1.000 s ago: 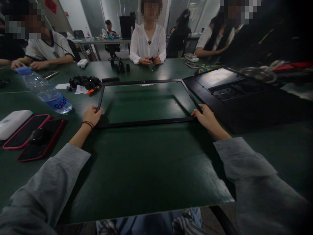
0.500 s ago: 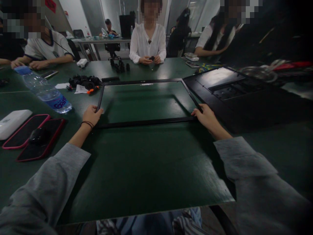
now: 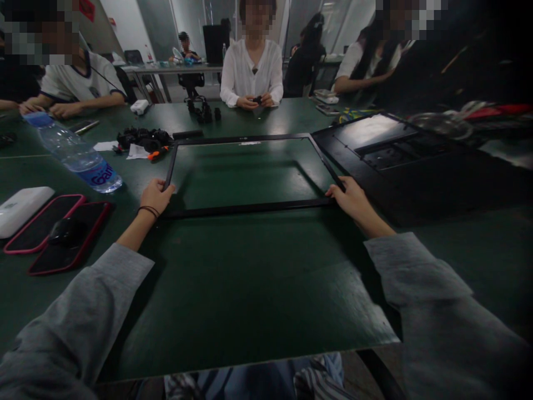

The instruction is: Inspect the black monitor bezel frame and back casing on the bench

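Note:
A thin black rectangular frame [image 3: 250, 208], like a monitor bezel, is held between my two hands over the green table [image 3: 258, 278]. Its middle is see-through, with the tabletop showing inside it. My left hand [image 3: 156, 194] grips the left side near the front corner, thumb on top. On the opposite side, my right hand [image 3: 347, 195] is closed round the right edge near its front corner. The fingers under the frame are partly hidden. Just behind my right hand lies a large black panel [image 3: 433, 183], which looks like a monitor's back cover.
To the left are a tilted water bottle [image 3: 79, 153], a white box-like device [image 3: 25, 208] and two red-edged phones [image 3: 79, 239] with a dark object on top. Black parts [image 3: 144, 139] lie beyond the frame. Across the table sits a person in a white shirt [image 3: 252, 72]; others sit on both sides.

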`<action>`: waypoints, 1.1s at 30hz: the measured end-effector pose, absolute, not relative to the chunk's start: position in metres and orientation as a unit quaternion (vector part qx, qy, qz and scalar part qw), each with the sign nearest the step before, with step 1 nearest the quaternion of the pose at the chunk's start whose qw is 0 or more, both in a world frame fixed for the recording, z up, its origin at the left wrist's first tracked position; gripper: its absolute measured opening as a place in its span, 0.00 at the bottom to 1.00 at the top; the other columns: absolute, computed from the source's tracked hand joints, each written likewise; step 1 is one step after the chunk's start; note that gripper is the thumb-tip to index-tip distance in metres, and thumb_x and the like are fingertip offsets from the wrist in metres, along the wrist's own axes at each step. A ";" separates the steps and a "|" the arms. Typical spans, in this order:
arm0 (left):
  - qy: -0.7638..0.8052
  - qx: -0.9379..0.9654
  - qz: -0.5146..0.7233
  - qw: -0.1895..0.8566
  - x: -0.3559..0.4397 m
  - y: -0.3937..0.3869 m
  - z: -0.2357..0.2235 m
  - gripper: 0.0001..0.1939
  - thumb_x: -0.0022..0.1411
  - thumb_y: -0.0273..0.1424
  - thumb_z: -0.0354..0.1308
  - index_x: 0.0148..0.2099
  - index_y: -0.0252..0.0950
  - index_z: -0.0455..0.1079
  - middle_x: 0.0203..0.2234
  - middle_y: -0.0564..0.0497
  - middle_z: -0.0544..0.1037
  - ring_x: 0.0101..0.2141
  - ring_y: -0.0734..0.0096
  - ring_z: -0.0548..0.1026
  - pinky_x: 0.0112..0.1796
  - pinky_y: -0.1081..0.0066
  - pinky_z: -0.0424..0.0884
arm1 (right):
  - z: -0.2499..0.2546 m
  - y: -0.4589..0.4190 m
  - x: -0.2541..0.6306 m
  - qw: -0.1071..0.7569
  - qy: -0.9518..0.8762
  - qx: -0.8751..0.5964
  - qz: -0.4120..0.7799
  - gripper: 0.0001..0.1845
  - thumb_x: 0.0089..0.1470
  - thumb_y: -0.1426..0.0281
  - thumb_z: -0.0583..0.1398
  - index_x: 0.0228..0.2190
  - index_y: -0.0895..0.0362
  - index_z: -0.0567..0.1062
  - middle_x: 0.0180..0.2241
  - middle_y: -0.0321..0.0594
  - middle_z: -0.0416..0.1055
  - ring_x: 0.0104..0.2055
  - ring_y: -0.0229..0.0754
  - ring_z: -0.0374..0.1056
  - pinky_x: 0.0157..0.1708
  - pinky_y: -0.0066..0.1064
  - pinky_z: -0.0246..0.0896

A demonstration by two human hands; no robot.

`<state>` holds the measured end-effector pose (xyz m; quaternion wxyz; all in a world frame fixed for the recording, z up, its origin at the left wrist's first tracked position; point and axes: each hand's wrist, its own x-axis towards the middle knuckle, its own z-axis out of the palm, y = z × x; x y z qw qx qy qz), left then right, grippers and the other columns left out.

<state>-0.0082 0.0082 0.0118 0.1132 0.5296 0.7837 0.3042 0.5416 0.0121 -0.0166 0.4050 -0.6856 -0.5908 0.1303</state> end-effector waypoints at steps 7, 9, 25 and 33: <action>0.788 0.529 0.294 0.110 -0.005 0.007 0.015 0.13 0.56 0.42 0.58 0.40 0.40 0.65 0.23 0.54 0.73 0.30 0.62 0.75 0.37 0.65 0.67 | -0.010 0.006 0.536 0.384 -0.588 -0.701 0.121 0.08 0.52 0.67 0.58 0.36 0.54 0.72 0.30 0.43 0.74 0.40 0.52 0.73 0.51 0.49 0.65; 0.787 0.529 0.295 0.112 -0.006 0.007 0.014 0.13 0.56 0.42 0.58 0.40 0.40 0.65 0.24 0.54 0.73 0.30 0.63 0.75 0.37 0.66 0.67 | -0.008 0.005 0.534 0.380 -0.590 -0.702 0.121 0.07 0.52 0.67 0.58 0.35 0.53 0.72 0.31 0.44 0.74 0.41 0.52 0.73 0.51 0.48 0.65; 0.784 0.532 0.298 0.115 -0.008 0.008 0.013 0.13 0.57 0.42 0.58 0.40 0.40 0.64 0.22 0.54 0.73 0.32 0.61 0.76 0.39 0.64 0.68 | -0.006 0.004 0.533 0.394 -0.597 -0.689 0.118 0.05 0.51 0.66 0.59 0.32 0.52 0.72 0.30 0.44 0.73 0.40 0.52 0.72 0.49 0.49 0.66; 0.786 0.528 0.299 0.119 -0.006 0.007 0.014 0.14 0.57 0.42 0.58 0.41 0.40 0.66 0.23 0.54 0.73 0.30 0.62 0.76 0.39 0.64 0.69 | -0.014 0.009 0.538 0.403 -0.592 -0.687 0.125 0.08 0.50 0.67 0.59 0.35 0.52 0.72 0.28 0.41 0.73 0.37 0.51 0.73 0.47 0.49 0.67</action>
